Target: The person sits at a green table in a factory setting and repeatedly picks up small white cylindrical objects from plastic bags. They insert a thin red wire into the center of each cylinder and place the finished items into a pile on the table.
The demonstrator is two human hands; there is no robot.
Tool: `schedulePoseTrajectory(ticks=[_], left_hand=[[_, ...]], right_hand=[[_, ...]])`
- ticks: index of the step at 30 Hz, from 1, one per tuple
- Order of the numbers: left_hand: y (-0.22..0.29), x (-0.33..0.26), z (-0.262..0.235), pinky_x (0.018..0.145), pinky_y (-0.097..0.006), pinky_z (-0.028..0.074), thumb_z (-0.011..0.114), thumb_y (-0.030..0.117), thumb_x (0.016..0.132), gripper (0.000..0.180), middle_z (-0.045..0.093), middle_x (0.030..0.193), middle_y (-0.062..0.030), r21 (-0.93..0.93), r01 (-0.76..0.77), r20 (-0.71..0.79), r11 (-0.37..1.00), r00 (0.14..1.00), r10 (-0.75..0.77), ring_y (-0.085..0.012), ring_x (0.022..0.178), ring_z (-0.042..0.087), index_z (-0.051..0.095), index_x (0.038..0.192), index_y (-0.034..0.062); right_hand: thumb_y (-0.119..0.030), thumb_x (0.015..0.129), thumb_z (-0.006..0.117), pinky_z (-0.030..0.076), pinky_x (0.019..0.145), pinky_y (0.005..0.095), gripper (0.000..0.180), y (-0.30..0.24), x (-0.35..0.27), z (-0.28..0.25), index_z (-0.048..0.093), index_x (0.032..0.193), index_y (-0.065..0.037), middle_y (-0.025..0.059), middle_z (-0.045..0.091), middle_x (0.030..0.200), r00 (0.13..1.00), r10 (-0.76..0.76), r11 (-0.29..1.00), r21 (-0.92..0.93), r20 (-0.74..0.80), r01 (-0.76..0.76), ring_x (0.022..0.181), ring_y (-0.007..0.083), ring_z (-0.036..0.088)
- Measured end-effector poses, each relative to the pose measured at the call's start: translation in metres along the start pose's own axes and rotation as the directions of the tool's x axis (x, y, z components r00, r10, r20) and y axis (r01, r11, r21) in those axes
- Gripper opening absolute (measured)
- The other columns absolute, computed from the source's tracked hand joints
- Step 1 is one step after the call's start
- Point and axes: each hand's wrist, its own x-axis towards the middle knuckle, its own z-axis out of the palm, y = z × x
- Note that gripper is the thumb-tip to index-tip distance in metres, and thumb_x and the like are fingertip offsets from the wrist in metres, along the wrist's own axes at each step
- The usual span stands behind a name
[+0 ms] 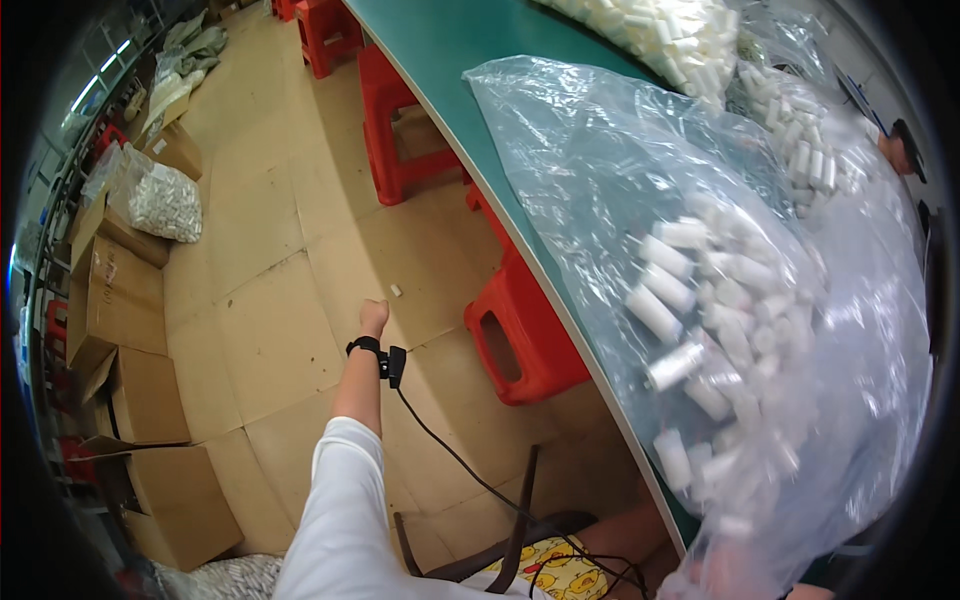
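Observation:
My left arm in a white sleeve reaches forward over the floor, a black strap with a small device (396, 367) and cable at its wrist. My left hand (374, 318) is closed in a fist; whatever it may hold is hidden. A small white piece (396, 290) lies on the floor just past it. On the green table, a large clear plastic bag (560, 150) spreads out with many white cylindrical pieces (668, 285) inside. At its near end my right hand (735, 562), blurred behind the film, grips the gathered plastic.
Red stools (530, 330) stand along the table's left edge. Cardboard boxes (185, 505) and a filled clear bag (163, 200) line the left side of the floor. More white pieces (650, 30) lie at the table's far end. A person (900, 150) is at the far right.

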Motion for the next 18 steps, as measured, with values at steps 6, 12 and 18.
schedulePoseTrajectory(ticks=[6,12,18], left_hand=[[0.032,-0.021,0.052,0.091,-0.043,0.040,0.054,0.030,0.077,0.044,0.051,0.113,-0.0233,0.152,0.007,-0.033,0.988,0.999,-0.002,-0.0369,0.109,0.047,0.055,0.112,0.0027],[0.024,-0.004,0.070,0.094,-0.041,0.036,0.058,0.029,0.076,0.048,0.046,0.120,-0.0204,0.308,-0.057,-0.176,0.950,0.978,0.115,-0.0338,0.116,0.040,0.051,0.118,0.0057],[-0.001,0.028,0.088,0.089,-0.041,0.038,0.057,0.029,0.076,0.048,0.054,0.114,-0.0183,0.417,0.016,-0.129,0.909,0.991,0.041,-0.0308,0.111,0.048,0.051,0.118,0.0074]], right_hand=[[-0.032,0.059,0.068,0.040,0.072,0.0426,0.040,0.008,0.033,-0.006,0.058,0.090,-0.009,0.0100,0.058,0.085,0.998,0.027,0.998,-0.058,-0.055,-0.030,0.084,0.0304,0.055],[-0.032,0.059,0.068,0.040,0.072,0.0427,0.040,0.016,0.065,-0.006,0.059,0.091,-0.009,0.0096,0.059,0.085,0.998,0.035,0.994,-0.098,-0.055,-0.040,0.083,0.0300,0.055],[-0.031,0.059,0.068,0.040,0.072,0.0427,0.039,0.023,0.085,-0.007,0.059,0.091,-0.010,0.0092,0.059,0.086,0.998,0.046,0.990,-0.132,-0.050,-0.052,0.083,0.0295,0.055]])
